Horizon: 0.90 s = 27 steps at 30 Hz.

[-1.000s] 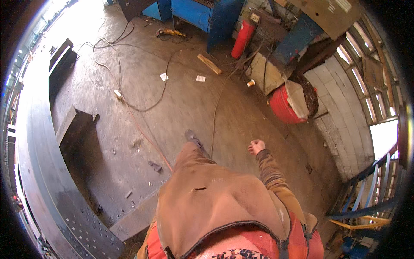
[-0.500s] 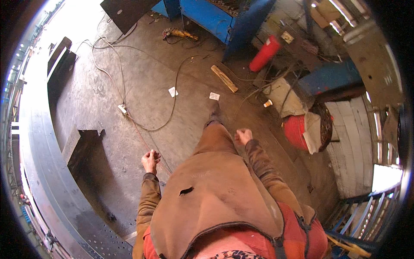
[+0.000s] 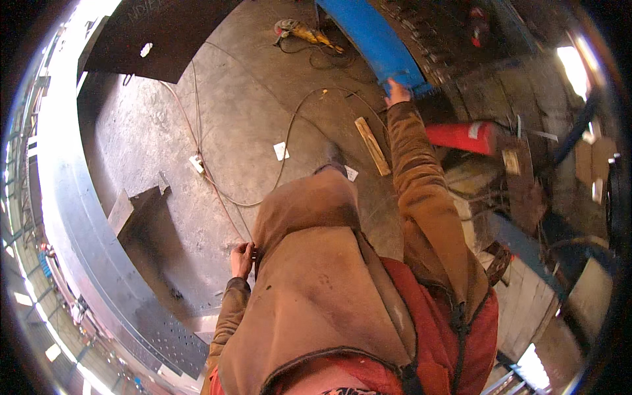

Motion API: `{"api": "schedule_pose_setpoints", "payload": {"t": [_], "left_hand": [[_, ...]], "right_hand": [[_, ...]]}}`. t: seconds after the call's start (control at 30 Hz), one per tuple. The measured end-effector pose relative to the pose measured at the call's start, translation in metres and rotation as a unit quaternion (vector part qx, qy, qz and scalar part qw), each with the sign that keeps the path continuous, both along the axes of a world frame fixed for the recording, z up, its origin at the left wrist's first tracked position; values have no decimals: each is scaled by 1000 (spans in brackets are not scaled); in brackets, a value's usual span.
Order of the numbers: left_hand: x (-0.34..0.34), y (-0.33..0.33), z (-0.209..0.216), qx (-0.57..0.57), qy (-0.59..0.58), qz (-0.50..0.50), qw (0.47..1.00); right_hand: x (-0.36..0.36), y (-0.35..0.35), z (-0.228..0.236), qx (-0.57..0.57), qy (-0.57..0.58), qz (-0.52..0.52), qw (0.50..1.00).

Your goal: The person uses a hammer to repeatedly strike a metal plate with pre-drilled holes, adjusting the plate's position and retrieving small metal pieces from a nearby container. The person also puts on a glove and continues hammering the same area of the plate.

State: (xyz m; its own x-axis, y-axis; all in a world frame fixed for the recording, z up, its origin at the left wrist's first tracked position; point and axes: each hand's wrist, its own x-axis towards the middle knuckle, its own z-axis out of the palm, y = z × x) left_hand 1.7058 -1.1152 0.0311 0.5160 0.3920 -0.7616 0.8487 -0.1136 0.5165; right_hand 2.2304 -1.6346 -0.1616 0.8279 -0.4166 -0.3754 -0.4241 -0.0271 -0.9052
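My right arm stretches forward, and my right hand is at the near corner of a blue metal bench. Its fingers reach out toward the blue edge, slightly blurred; whether they press on it I cannot tell. Low beside my brown apron, my left hand hangs with its fingers curled in. Anything inside that curl is hidden. One boot shows past the apron's lower end.
Cables loop over the floor, with a connector on one. A yellow power tool, a wood strip and a paper lie ahead. A red cylinder lies right; a long steel beam runs along the left.
My right hand has moved from beside the apron forward to the blue bench. My left hand has come in against the apron's side. The view has shifted forward and to the right.
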Motion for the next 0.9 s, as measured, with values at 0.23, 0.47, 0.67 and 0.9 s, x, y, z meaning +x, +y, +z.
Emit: {"api": "schedule_pose_setpoints", "payload": {"t": [0.23, 0.47, 0.67, 0.9], "left_hand": [[159, -6, 18, 3, -63, -99, 993], [419, -45, 4, -10, -205, -211, 956], [568, -49, -40, 0, -232, -249, 940], [627, 42, -72, 394, -154, -362, 831]], "right_hand": [[37, 32, 17, 61, 29, -164, 984], [-82, 207, 119, 65, 92, 292, 950], [9, 180, 120, 129, 75, 222, 964], [338, 113, -27, 179, 70, 106, 976]]}}
